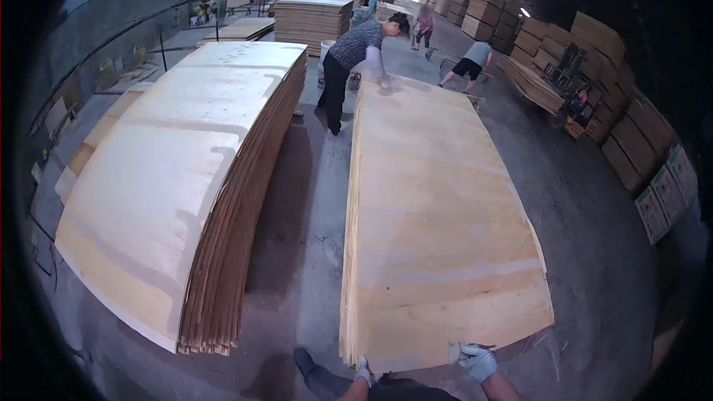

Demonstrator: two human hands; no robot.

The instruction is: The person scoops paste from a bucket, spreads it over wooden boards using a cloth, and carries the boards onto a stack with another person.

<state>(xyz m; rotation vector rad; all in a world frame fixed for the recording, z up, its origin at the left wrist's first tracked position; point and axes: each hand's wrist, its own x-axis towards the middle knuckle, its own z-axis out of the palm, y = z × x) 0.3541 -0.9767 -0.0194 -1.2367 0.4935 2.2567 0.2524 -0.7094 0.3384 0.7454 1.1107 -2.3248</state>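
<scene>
A stack of thin wood veneer sheets (438,200) lies lengthwise in front of me, its top sheet broad and pale tan. My left hand (365,371), in a light glove, is closed at the near left corner, gripping the sheet's edge. At the near edge, farther right, my gloved right hand (477,362) is closed around what looks like a scraper (454,352), its flat blade against the sheet. The handle is mostly covered by my fingers. At the far end a co-worker (360,56) leans over the same stack, one hand on the top sheet.
To the left stands a tall stack of panels (163,156) with a whitish top, an aisle between the stacks. Farther back are another panel stack (312,18) and a bending person (471,63). A forklift (575,108) carrying sheets and piled boards (639,141) line the right side.
</scene>
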